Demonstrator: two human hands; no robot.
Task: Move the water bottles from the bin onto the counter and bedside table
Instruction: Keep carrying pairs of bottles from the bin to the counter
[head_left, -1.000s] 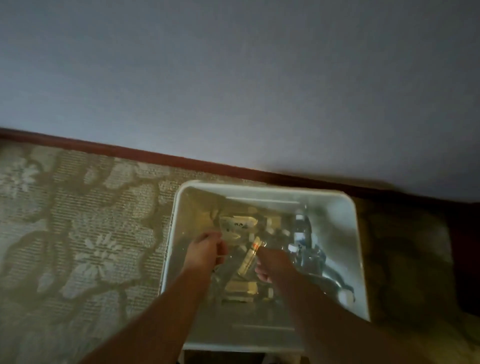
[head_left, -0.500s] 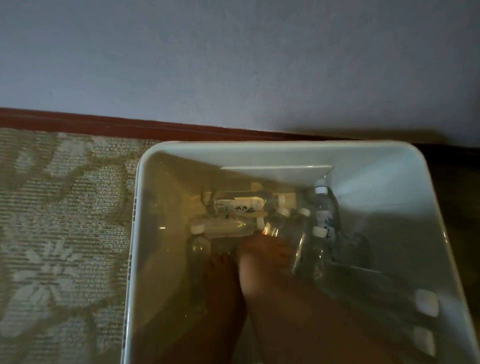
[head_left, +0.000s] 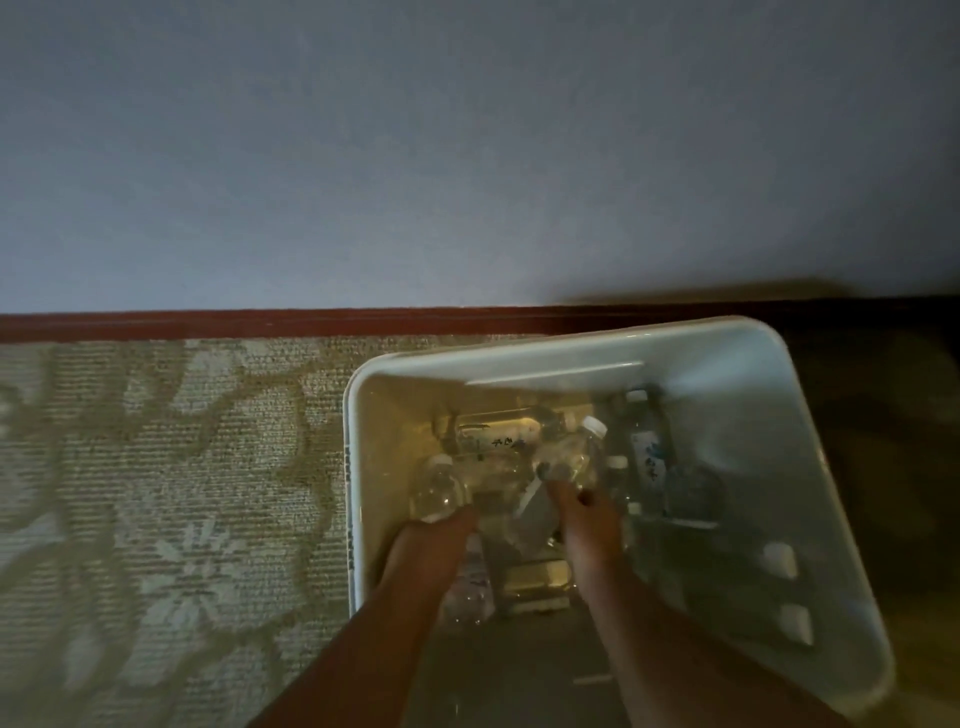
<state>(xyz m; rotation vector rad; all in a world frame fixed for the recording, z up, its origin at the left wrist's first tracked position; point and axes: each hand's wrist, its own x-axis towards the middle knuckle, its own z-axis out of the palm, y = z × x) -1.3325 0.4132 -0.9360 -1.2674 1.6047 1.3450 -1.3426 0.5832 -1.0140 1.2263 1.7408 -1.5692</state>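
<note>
Reaching into the bin (head_left: 727, 374), you are gripping one bottle in each of your hands: the left hand (head_left: 434, 535) is wrapping the base of a clear bottle (head_left: 436, 488) at 9 o'clock in the bin, the right hand (head_left: 587, 525) is curling round a capped bottle (head_left: 571, 457) near the centre. More bottles are lying toward 12 and 2 o'clock. Judging from here, you are best lifting straight up, keeping both bottles clear of the bin wall before turning toward the bench.

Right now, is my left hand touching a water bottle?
Touching. The head view shows the left hand gripping the base of a clear bottle inside the bin.
</note>
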